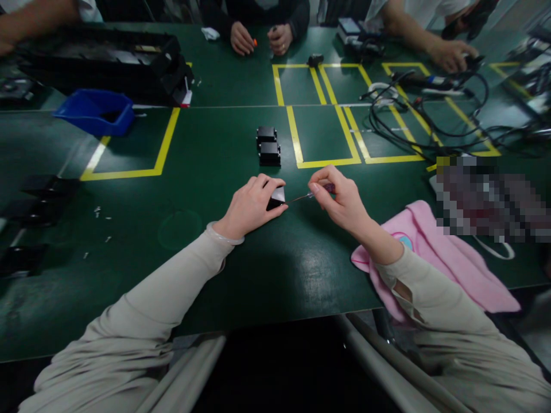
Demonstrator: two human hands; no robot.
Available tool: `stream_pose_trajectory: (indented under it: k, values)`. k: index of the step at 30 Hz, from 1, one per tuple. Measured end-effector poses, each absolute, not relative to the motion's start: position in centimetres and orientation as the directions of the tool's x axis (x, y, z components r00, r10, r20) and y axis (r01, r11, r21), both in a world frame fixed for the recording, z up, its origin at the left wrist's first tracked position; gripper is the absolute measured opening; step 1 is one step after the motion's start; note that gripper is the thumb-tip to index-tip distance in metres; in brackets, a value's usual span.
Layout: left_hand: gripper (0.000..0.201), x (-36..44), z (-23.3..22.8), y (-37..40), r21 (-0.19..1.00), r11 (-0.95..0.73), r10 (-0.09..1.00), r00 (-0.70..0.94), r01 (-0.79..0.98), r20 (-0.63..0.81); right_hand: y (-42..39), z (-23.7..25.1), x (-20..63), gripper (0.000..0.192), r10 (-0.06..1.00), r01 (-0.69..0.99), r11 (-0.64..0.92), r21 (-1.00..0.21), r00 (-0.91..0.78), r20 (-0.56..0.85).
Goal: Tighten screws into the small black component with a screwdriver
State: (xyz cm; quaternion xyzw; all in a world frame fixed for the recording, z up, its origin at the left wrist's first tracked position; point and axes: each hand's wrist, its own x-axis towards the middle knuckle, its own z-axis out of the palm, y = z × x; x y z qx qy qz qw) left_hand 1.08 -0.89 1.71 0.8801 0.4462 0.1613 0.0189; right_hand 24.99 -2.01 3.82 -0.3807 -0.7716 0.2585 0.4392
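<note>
My left hand [253, 202] is closed around a small black box-shaped part [276, 198] on the green table, its top catching the light. Between the fingers of my right hand [340, 198] is a screwdriver [329, 188] with a dark handle and a thin shaft. The shaft points left, its tip close to the side of the black part; whether it touches, I cannot tell. Just beyond my left hand stand two similar black box-shaped parts [269, 152], one behind the other.
A blue bin [97, 109] and long black trays [112, 63] stand at the left. Small screws [97, 211] lie left of my arm. A pink cloth [430, 246] is by my right forearm. Black cables [430, 123] spread at the right. Other people's hands [243, 39] are across the table.
</note>
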Motion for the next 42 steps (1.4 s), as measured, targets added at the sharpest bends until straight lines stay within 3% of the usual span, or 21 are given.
stream_pose_trajectory:
  k: [17, 24, 29, 35, 42]
  values:
    - [0.045, 1.07, 1.69, -0.94, 0.169, -0.595, 0.795, 0.545, 0.786, 0.265, -1.90, 3.54, 25.00, 0.007, 0.808, 0.340, 0.588, -0.734, -0.292, 0.512]
    - [0.046, 1.02, 1.71, -0.91, 0.180, -0.595, 0.797, 0.546, 0.783, 0.259, -1.86, 3.68, 25.12, 0.018, 0.816, 0.360, 0.574, -0.735, -0.326, 0.477]
    - [0.046, 1.02, 1.76, -0.96, 0.178, -0.595, 0.797, 0.546, 0.784, 0.259, -1.92, 3.66, 25.03, 0.009, 0.818, 0.348, 0.573, -0.742, -0.292, 0.495]
    - [0.046, 1.03, 1.68, -0.92, 0.173, -0.597, 0.795, 0.547, 0.783, 0.262, -1.78, 3.62, 25.03, 0.019, 0.824, 0.359, 0.564, -0.744, -0.304, 0.478]
    - [0.046, 0.99, 1.65, -0.98, 0.157, -0.599, 0.791, 0.549, 0.785, 0.271, -1.92, 3.75, 25.02, 0.015, 0.817, 0.363, 0.576, -0.733, -0.297, 0.495]
